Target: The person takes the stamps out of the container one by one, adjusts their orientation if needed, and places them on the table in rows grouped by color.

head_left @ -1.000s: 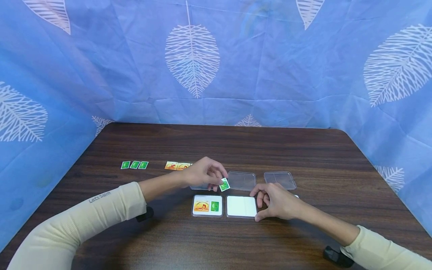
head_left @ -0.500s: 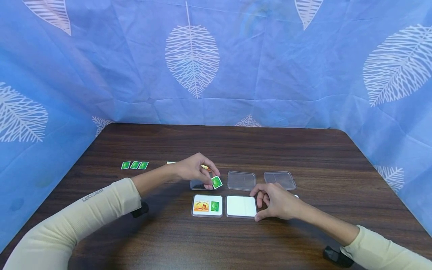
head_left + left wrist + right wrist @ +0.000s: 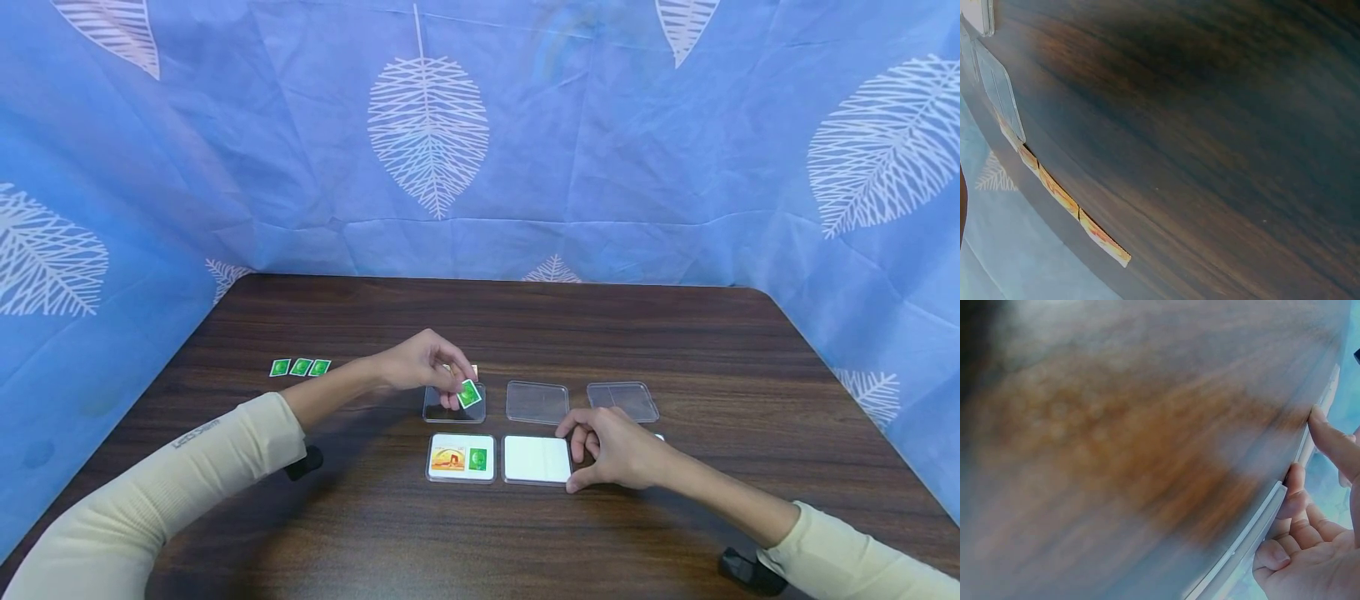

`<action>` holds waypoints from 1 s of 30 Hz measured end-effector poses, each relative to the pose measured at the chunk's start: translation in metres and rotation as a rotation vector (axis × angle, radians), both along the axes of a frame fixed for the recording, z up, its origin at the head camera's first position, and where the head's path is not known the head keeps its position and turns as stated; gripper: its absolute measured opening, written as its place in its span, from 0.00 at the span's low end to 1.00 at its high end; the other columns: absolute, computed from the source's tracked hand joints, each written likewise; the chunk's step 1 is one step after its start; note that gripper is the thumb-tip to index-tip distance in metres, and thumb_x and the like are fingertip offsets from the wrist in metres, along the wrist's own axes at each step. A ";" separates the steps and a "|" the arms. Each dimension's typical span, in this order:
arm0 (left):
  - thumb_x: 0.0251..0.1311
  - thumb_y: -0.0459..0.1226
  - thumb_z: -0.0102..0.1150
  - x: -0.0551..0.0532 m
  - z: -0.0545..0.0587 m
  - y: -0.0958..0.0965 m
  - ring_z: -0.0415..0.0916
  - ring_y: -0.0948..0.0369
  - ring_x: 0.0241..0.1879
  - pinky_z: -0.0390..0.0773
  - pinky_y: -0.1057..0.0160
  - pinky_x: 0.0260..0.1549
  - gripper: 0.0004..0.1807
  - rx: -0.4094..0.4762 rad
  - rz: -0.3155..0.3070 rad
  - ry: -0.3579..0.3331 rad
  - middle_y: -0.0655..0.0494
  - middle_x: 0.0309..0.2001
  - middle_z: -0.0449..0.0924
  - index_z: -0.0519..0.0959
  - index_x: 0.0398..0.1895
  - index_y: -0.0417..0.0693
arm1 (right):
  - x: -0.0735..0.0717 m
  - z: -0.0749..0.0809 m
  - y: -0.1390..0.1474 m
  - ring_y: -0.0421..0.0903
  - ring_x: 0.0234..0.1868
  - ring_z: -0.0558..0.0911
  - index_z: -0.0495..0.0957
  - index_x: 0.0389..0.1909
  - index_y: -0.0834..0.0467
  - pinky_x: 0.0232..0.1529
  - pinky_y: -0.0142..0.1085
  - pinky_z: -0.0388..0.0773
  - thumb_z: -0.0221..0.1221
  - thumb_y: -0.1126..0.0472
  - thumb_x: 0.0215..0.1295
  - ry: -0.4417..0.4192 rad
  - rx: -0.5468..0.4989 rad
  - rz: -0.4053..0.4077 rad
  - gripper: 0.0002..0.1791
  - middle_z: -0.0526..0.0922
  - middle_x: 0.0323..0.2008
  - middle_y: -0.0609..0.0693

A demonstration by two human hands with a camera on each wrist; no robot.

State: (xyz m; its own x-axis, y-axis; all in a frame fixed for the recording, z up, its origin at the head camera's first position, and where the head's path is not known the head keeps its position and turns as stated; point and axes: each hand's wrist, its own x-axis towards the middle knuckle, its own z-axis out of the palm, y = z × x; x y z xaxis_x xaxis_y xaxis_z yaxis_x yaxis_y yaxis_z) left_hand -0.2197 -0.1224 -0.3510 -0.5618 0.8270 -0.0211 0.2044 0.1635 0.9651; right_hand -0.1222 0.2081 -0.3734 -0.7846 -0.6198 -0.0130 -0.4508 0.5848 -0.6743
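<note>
My left hand (image 3: 420, 365) pinches a small green stamp (image 3: 469, 394) between thumb and fingers, over the leftmost clear plastic lid (image 3: 433, 412). A row of orange stamps (image 3: 1057, 194) lies just behind; in the head view that hand mostly hides it. My right hand (image 3: 622, 450) holds the right edge of a plastic case (image 3: 536, 460) with a blank white insert, thumb at its near corner. To its left sits a similar case (image 3: 437, 442), bearing an orange stamp (image 3: 447, 459) and a green one (image 3: 477, 459) side by side.
Three green stamps (image 3: 301, 367) lie at the left of the dark wooden table (image 3: 420, 542). Two more clear lids, a middle one (image 3: 537, 402) and a right one (image 3: 622, 400), lie behind the cases. Another case (image 3: 1235, 556) is mostly hidden by my right hand.
My left hand has moved left and slightly back with the green stamp, uncovering the left lid and now covering the orange stamps. My right hand has stayed at the case.
</note>
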 end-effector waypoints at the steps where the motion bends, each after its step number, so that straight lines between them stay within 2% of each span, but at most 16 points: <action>1: 0.64 0.18 0.55 0.000 0.000 0.000 0.86 0.62 0.29 0.86 0.64 0.32 0.12 0.002 0.007 -0.004 0.36 0.34 0.85 0.77 0.49 0.17 | 0.000 0.000 0.000 0.32 0.20 0.65 0.80 0.47 0.66 0.22 0.28 0.66 0.82 0.59 0.46 -0.001 -0.001 0.000 0.30 0.78 0.25 0.39; 5: 0.67 0.19 0.54 0.000 -0.001 -0.001 0.85 0.61 0.26 0.84 0.64 0.28 0.07 0.021 0.010 -0.013 0.24 0.34 0.80 0.76 0.46 0.22 | 0.000 0.000 0.001 0.31 0.20 0.65 0.80 0.47 0.66 0.22 0.28 0.66 0.82 0.59 0.46 -0.002 0.000 0.000 0.29 0.78 0.25 0.39; 7: 0.69 0.21 0.54 0.001 0.000 -0.001 0.84 0.61 0.25 0.83 0.64 0.25 0.06 0.018 0.007 -0.014 0.20 0.34 0.78 0.75 0.46 0.25 | -0.001 0.000 0.001 0.31 0.20 0.65 0.80 0.46 0.66 0.22 0.28 0.66 0.82 0.59 0.46 -0.004 0.003 -0.004 0.29 0.78 0.25 0.39; 10: 0.70 0.22 0.53 0.003 0.001 -0.002 0.83 0.61 0.24 0.81 0.64 0.24 0.06 0.011 -0.004 -0.006 0.20 0.32 0.77 0.73 0.47 0.27 | -0.001 0.000 0.002 0.31 0.20 0.66 0.80 0.46 0.65 0.22 0.28 0.66 0.82 0.60 0.46 -0.007 0.008 -0.009 0.29 0.77 0.25 0.39; 16: 0.71 0.22 0.52 0.002 0.001 -0.003 0.82 0.62 0.24 0.81 0.64 0.24 0.14 0.017 -0.034 0.034 0.20 0.33 0.77 0.72 0.55 0.18 | 0.000 0.000 0.002 0.31 0.20 0.66 0.80 0.46 0.65 0.22 0.28 0.66 0.82 0.59 0.46 0.003 0.006 -0.005 0.29 0.77 0.25 0.39; 19: 0.69 0.21 0.54 0.002 0.002 -0.004 0.82 0.62 0.25 0.82 0.65 0.25 0.14 0.012 -0.043 0.034 0.19 0.34 0.78 0.74 0.55 0.18 | 0.000 0.000 0.001 0.31 0.20 0.66 0.80 0.46 0.66 0.22 0.28 0.67 0.82 0.59 0.46 0.008 0.000 -0.001 0.29 0.77 0.25 0.39; 22: 0.67 0.20 0.57 0.001 0.001 -0.006 0.82 0.62 0.25 0.82 0.65 0.26 0.13 -0.001 -0.037 0.025 0.23 0.35 0.81 0.76 0.53 0.19 | 0.001 0.000 0.001 0.32 0.21 0.66 0.80 0.47 0.66 0.23 0.29 0.67 0.82 0.58 0.46 0.006 -0.004 -0.001 0.30 0.77 0.25 0.39; 26: 0.64 0.18 0.59 0.000 0.001 -0.008 0.84 0.63 0.28 0.82 0.66 0.28 0.14 -0.010 -0.029 0.010 0.30 0.36 0.83 0.74 0.51 0.16 | 0.001 0.000 0.001 0.32 0.20 0.66 0.80 0.47 0.66 0.23 0.28 0.66 0.82 0.59 0.46 0.002 -0.006 -0.002 0.30 0.77 0.26 0.39; 30: 0.64 0.17 0.58 -0.001 0.001 -0.010 0.85 0.63 0.30 0.83 0.66 0.31 0.13 -0.004 -0.028 -0.006 0.24 0.38 0.82 0.73 0.49 0.12 | 0.000 -0.001 0.001 0.32 0.21 0.66 0.80 0.47 0.66 0.23 0.29 0.67 0.82 0.59 0.47 -0.002 -0.004 0.000 0.30 0.77 0.26 0.39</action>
State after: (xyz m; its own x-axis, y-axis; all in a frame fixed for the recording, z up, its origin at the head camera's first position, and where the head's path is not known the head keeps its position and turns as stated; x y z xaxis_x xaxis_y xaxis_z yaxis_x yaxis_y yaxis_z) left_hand -0.2207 -0.1326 -0.3497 -0.5381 0.8424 -0.0279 0.2033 0.1618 0.9657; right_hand -0.1223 0.2093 -0.3742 -0.7843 -0.6202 -0.0118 -0.4499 0.5819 -0.6775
